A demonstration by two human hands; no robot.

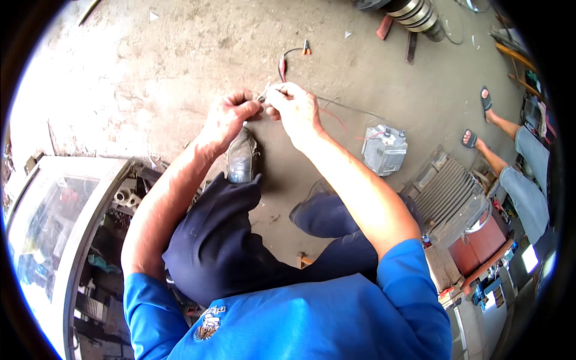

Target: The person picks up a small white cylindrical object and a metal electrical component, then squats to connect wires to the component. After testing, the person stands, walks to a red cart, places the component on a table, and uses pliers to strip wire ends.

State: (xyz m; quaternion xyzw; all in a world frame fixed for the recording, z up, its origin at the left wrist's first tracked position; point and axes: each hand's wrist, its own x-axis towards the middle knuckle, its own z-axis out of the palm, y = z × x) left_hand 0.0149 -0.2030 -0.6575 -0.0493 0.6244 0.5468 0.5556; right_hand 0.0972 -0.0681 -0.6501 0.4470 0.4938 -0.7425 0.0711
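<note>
Above my left shoe (241, 157), my left hand (231, 117) is closed in a pinch. My right hand (295, 111) is pinched too, almost touching it. A small pale thing (264, 92) shows between the fingertips, too small to name. Just beyond my right hand lies a red and black clip lead (282, 65), with a clip (306, 48) at its far end. A thin red wire (336, 116) and a dark wire (348, 105) trail off to the right behind that hand. What the fingers grip is mostly hidden.
A grey box-shaped battery (384, 150) stands on the floor at the right. A finned metal casing (447, 186) is closer to me. At far right are another person's sandalled feet (469, 138). A glass-topped cabinet (60, 222) stands left, and a ringed metal shaft (415, 15) lies far off.
</note>
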